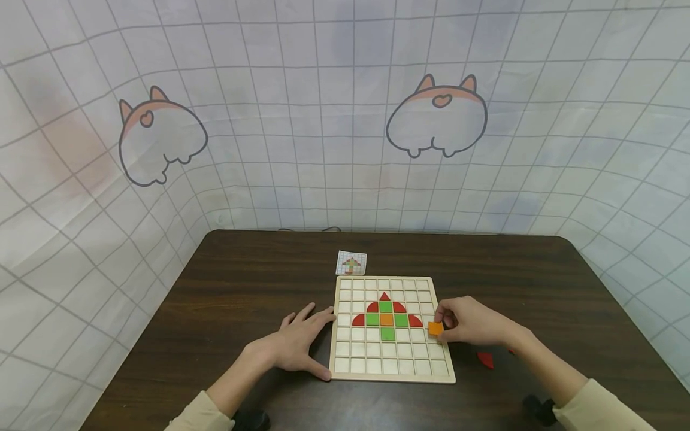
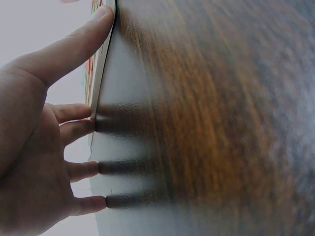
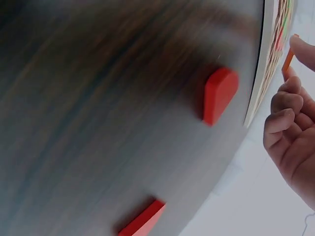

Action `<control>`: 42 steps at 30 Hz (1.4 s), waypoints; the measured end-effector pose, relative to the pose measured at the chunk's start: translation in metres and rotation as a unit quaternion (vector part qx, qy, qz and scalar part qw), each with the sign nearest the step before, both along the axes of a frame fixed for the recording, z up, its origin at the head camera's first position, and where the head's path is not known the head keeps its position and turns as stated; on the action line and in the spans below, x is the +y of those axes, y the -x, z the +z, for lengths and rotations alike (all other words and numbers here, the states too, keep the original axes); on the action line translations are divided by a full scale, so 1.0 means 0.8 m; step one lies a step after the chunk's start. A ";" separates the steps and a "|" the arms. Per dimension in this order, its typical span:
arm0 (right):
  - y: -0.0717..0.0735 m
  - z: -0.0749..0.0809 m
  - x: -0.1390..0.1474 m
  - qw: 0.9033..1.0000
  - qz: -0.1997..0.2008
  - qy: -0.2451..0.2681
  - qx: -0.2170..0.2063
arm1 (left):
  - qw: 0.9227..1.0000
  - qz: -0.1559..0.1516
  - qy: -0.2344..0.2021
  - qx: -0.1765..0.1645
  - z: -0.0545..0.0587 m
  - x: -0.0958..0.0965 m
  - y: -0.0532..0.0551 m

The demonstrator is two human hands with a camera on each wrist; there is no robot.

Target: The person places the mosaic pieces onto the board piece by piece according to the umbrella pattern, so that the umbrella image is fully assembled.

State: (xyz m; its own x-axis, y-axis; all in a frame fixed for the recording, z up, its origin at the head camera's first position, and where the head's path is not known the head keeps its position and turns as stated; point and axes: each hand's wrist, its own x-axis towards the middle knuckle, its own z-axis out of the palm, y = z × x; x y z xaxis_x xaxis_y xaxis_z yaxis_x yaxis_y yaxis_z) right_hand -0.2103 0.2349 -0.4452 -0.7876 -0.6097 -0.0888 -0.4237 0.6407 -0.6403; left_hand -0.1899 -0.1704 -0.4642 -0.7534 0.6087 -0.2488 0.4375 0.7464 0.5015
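Observation:
A pale wooden grid board (image 1: 356, 366) lies on the dark table, with red, green and orange tiles forming a tree-like figure in its middle. Spread out at the board's left edge, my left hand (image 1: 293, 344) touches it with the thumb and a fingertip. Between thumb and finger, my right hand (image 1: 474, 322) pinches an orange square tile (image 1: 435, 328) over the board's right side. That tile shows edge-on in the right wrist view, its other fingers curled behind. Another orange tile (image 1: 386, 319) sits in the figure's centre, among green tiles (image 1: 401, 320).
A small printed card (image 1: 345, 257) with a similar figure lies behind the board. To the right, a red rounded tile (image 1: 485, 359) and a second red piece (image 1: 511, 351) lie on the table near my right forearm. A grid-patterned curtain (image 1: 345, 197) stands behind the table.

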 end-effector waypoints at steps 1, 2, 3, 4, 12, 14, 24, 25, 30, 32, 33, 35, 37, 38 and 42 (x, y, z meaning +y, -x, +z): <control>0.000 0.000 -0.004 1.000 0.004 0.000 0.001 | 1.000 0.000 -0.001 0.000 0.000 0.000 0.000; 0.000 -0.001 -0.008 1.000 0.007 0.001 0.001 | 1.000 0.000 -0.001 -0.001 0.000 0.000 0.000; 0.000 -0.001 -0.012 1.000 0.012 0.004 0.001 | 1.000 0.000 -0.001 -0.001 0.000 0.000 0.000; 0.000 -0.001 -0.016 1.000 0.015 0.005 0.000 | 1.000 0.001 -0.001 -0.001 0.000 0.000 0.000; -0.005 -0.003 -0.046 0.999 0.038 0.004 0.002 | 1.000 0.001 0.002 -0.001 0.001 0.001 0.000; -0.006 -0.005 -0.053 0.999 0.044 0.003 0.001 | 1.000 0.001 0.003 -0.001 0.001 0.001 -0.001; -0.013 -0.012 -0.086 0.998 0.068 0.001 0.017 | 1.000 0.002 0.001 0.004 0.001 0.001 -0.001; -0.013 -0.013 -0.089 0.997 0.071 -0.003 0.022 | 1.000 0.002 0.000 0.004 0.001 0.002 -0.001; -0.015 -0.015 -0.098 0.997 0.075 -0.012 0.033 | 1.000 0.000 -0.001 0.003 0.001 0.001 -0.001; -0.016 -0.016 -0.101 0.996 0.076 -0.011 0.035 | 1.000 0.001 -0.001 0.002 0.001 0.001 0.000; -0.017 -0.016 -0.102 0.996 0.077 -0.009 0.037 | 1.000 0.001 -0.001 0.001 0.001 0.001 0.000; -0.018 -0.017 -0.104 0.996 0.079 -0.010 0.044 | 1.000 0.001 -0.002 -0.001 0.002 0.001 0.000; -0.019 -0.017 -0.106 0.996 0.078 -0.014 0.050 | 1.000 0.002 -0.002 -0.002 0.001 0.001 0.000; -0.020 -0.017 -0.107 0.995 0.079 -0.014 0.053 | 1.000 0.002 -0.002 -0.002 0.001 0.001 0.000; -0.020 -0.019 -0.109 0.995 0.078 -0.022 0.065 | 1.000 0.001 0.001 0.005 -0.001 0.001 0.000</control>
State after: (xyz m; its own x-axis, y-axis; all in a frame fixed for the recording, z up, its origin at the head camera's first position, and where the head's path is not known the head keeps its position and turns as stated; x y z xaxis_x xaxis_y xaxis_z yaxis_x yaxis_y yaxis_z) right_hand -0.1945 0.1476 -0.4601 -0.6908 -0.7227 -0.0220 -0.5970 0.5873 -0.5466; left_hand -0.1899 -0.1695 -0.4647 -0.7569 0.6067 -0.2430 0.4405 0.7483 0.4960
